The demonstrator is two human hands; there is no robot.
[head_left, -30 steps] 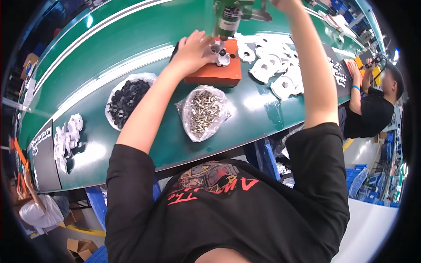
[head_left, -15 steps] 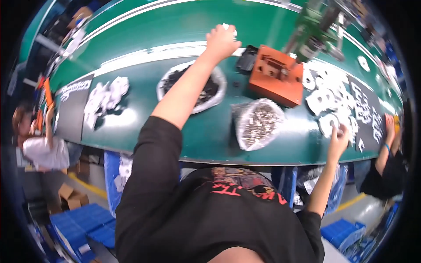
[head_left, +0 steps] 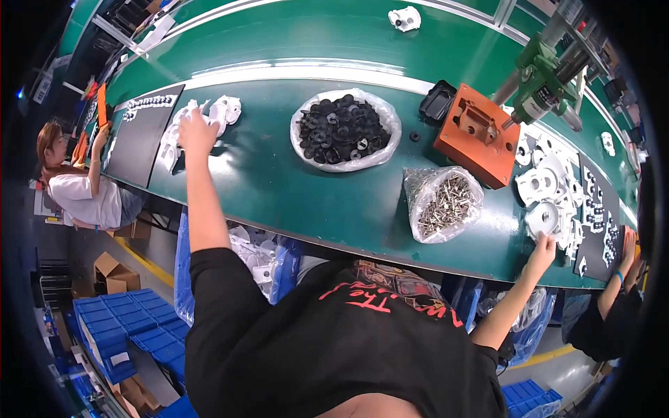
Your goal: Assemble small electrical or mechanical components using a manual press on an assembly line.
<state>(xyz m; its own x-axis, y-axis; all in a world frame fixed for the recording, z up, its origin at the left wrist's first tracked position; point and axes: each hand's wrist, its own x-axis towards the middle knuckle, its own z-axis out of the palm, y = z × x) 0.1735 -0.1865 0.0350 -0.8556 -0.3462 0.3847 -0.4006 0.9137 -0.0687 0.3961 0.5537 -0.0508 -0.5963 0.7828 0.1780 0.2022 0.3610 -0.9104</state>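
My left hand lies over a loose pile of white plastic housings at the left of the green bench, fingers apart and touching the pile. At the right, my right hand pinches the near rim of a round white plastic housing, which rests against a heap of similar housings. Between the hands stand a plastic bag of black round parts and a smaller clear bag of metal screws.
An orange fixture block sits under a green press, beside a black tray. One white housing lies on the green belt beyond. Dark boards flank both sides. Co-workers' arms show at each end.
My left hand has swung from above the far belt to the left pile, letting go of a white housing that now lies on the belt. My right hand stays at the right heap.
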